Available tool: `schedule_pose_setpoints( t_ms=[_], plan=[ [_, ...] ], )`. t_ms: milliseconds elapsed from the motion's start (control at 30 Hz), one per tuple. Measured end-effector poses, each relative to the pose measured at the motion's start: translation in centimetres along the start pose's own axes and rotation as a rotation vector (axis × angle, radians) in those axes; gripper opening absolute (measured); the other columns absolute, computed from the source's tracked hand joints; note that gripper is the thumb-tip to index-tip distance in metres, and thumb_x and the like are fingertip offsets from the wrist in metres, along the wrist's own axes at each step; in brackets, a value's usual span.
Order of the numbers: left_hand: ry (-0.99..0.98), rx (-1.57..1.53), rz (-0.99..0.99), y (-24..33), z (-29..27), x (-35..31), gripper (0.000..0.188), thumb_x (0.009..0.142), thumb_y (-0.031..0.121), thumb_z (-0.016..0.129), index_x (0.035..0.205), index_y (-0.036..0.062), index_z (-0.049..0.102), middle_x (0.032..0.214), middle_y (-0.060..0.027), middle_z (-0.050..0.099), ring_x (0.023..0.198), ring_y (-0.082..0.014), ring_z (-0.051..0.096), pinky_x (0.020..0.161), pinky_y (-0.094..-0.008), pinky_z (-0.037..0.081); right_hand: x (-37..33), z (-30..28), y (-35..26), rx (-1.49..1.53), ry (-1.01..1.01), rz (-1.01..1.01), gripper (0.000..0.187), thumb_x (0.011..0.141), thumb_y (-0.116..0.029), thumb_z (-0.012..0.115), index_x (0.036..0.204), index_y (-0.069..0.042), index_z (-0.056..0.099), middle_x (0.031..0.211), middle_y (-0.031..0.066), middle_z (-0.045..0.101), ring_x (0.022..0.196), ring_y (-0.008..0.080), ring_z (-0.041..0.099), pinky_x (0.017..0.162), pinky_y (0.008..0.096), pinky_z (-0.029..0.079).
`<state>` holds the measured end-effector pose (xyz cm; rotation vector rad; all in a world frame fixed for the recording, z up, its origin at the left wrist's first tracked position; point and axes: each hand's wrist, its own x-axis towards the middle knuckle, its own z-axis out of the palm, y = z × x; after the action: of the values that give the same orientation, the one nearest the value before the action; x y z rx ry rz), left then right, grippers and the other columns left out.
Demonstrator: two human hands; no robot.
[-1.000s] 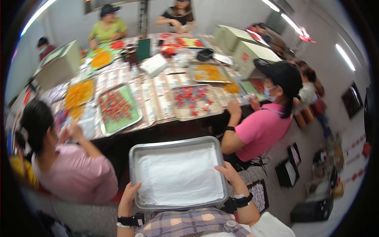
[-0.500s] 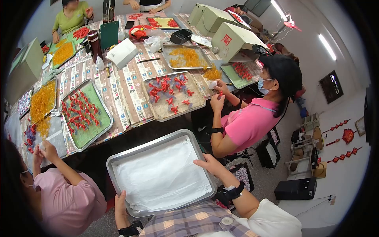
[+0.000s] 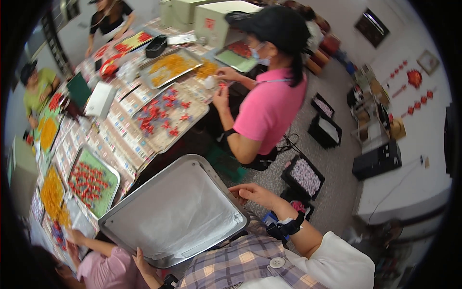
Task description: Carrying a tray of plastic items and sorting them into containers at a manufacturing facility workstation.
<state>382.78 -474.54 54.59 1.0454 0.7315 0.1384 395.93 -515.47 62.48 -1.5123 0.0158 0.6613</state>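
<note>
My two hands hold a large silver metal tray at waist height, tilted with its far right corner raised. Inside it lies a thin white sheet, whose wrinkled edge shows along the near right side. My left hand grips the near left rim, its other fingers hidden below. At the right rim is my right hand, with fingers curled against the edge and partly out of sight under it.
Ahead is a work table with trays of red pieces and yellow pieces. A person in pink stands close on the right; another person is at lower left. Black crates stand on the floor to the right.
My view has swung right, toward the crates and wall. The tray has tilted, and the sheet no longer lies flat across its floor. My right hand has shifted along the right rim.
</note>
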Motion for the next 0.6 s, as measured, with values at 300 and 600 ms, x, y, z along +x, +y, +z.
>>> schedule_pose_setpoints(
  t_ms=[300,600],
  plan=[
    [-0.478,0.330,0.156,-2.2,19.3,-1.9,0.068,0.069,0.024,0.069,0.123,0.0014,0.036,0.114,-0.0092,0.048,0.104,-0.0221,0.046,0.088,-0.0361,0.037,-15.3,-11.9,4.8,0.143,0.278,0.046,0.056,0.081,-0.039,0.059,0.115,0.005,0.048,0.112,0.0104,0.052,0.101,0.0148,0.047,0.088,0.0278,0.036],
    [-1.277,0.655,0.001,-14.8,47.7,-15.4,0.019,0.072,0.009,0.069,0.082,-0.0034,0.059,0.075,-0.0063,0.062,0.070,-0.0113,0.055,0.063,-0.0251,0.044,-30.2,-30.7,15.6,0.787,1.085,0.005,0.053,0.081,-0.025,0.061,0.121,0.003,0.041,0.115,0.0109,0.051,0.105,0.0213,0.049,0.087,0.0340,0.040]
  ],
)
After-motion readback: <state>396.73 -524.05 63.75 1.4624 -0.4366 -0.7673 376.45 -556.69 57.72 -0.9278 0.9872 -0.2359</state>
